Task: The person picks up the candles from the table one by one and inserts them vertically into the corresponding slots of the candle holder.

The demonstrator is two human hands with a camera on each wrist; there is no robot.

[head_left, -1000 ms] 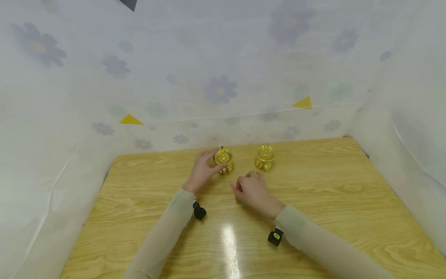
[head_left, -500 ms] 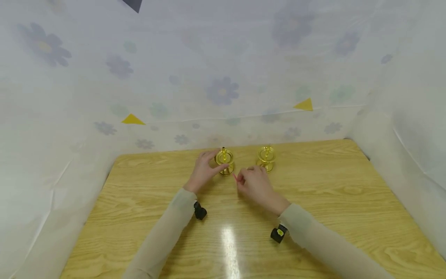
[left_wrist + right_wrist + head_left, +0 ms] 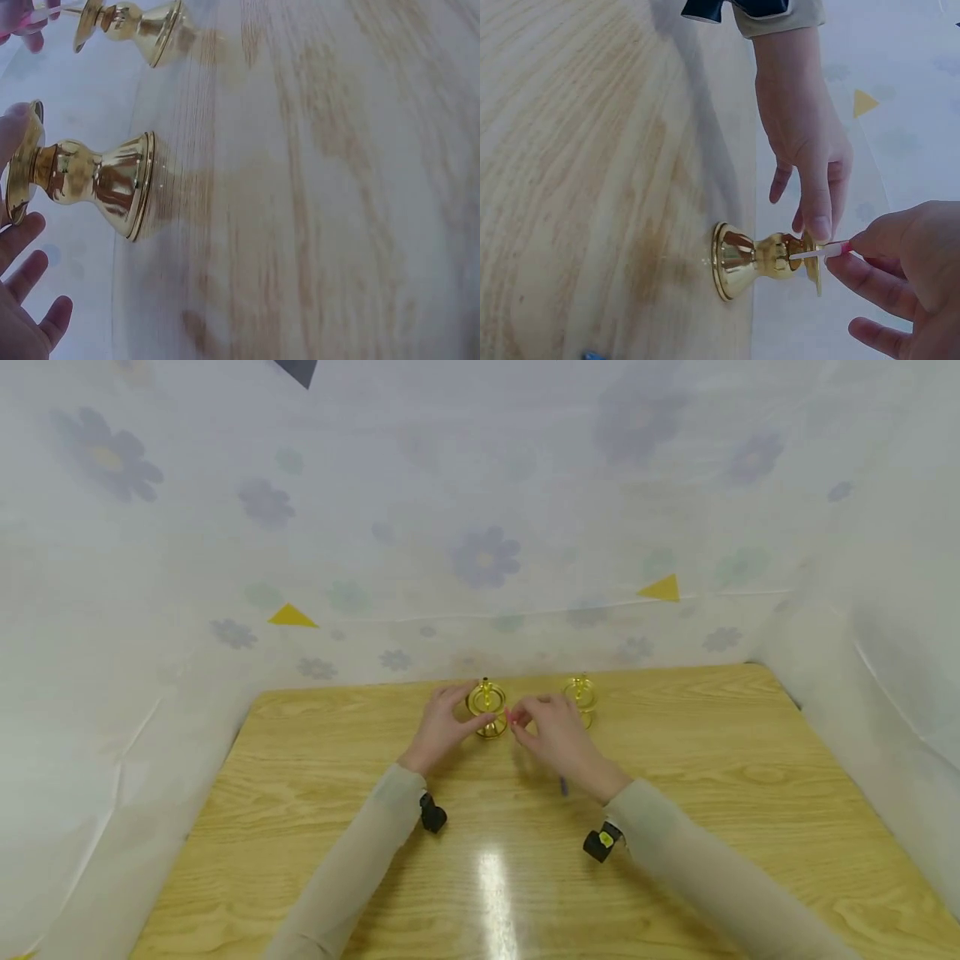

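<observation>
Bright, even, soft light fills all three views. A white glare streak lies on the counter [image 3: 491, 885] near the front edge of the head view, and shadows are faint. The head view bends at its edges. Both wrist views smear the wood grain, and the brass candlestick [image 3: 82, 180] shows sharp highlights.

Two candle holders of polished, mirror-bright golden metal, one [image 3: 487, 709] at 12 o'clock on the table and the other [image 3: 581, 697] at 1 o'clock, stand on a smooth light wood-grain tabletop [image 3: 712, 793] with a glossy glare patch. A thin, translucent floral-printed sheet [image 3: 480, 527], possibly plastic, hangs behind. The slim white-and-pink stick [image 3: 819, 252] looks waxy, though it is blurred.
</observation>
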